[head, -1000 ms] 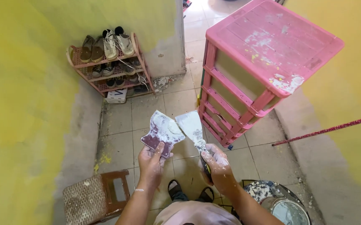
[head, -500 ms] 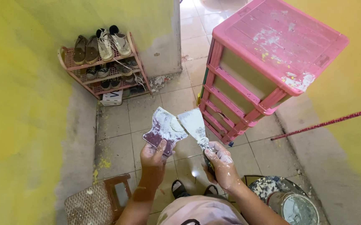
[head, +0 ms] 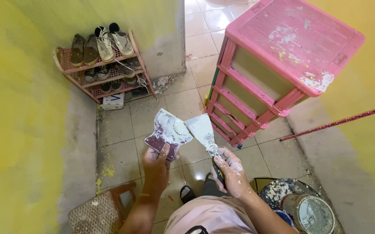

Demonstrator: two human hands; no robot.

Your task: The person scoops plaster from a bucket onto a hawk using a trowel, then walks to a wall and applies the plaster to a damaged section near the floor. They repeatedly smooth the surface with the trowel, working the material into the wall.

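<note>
Leftmost, a yellow wall (head: 10, 108) is filling that side of the view, with a woven stool (head: 95, 212) standing on the tiled floor (head: 118, 125) below it. A pink shoe rack (head: 103, 65) is sitting against the far wall, holding several pairs of shoes.

Centre left, the left hand (head: 156, 167) is gripping a dark, plaster-smeared board (head: 168, 132), fingers clamped around its lower edge, and is keeping it tilted up in front of the body. A lump of white putty (head: 176, 128) is lying on the board's face.

Centre right, the right hand (head: 231, 173) is clenching the handle of a putty knife (head: 202, 132), its broad blade touching the board's right edge.

Judged from this, the loading step is in hand: filler is being worked between board and blade. The next move would call for drawing the blade across the board at a shallow angle to gather an even bead.

Right, a pink drawer unit (head: 278, 65) is standing, spattered white; a paint tin (head: 313, 212) is sitting low down; a red pole (head: 339, 121) is crossing the right-hand wall.
</note>
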